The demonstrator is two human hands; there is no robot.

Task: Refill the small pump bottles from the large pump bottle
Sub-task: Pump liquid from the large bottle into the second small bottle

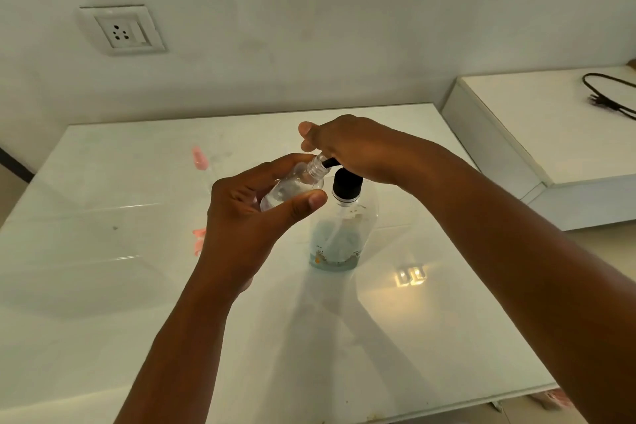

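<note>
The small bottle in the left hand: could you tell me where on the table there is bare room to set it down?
The widest bare patch is the near-left of the table, below the left hand. Another runs right of the large pump bottle, toward the table's right edge. The middle is crowded: both hands, the small bottle, the right hand on the pump, and pink items left of centre.
</note>
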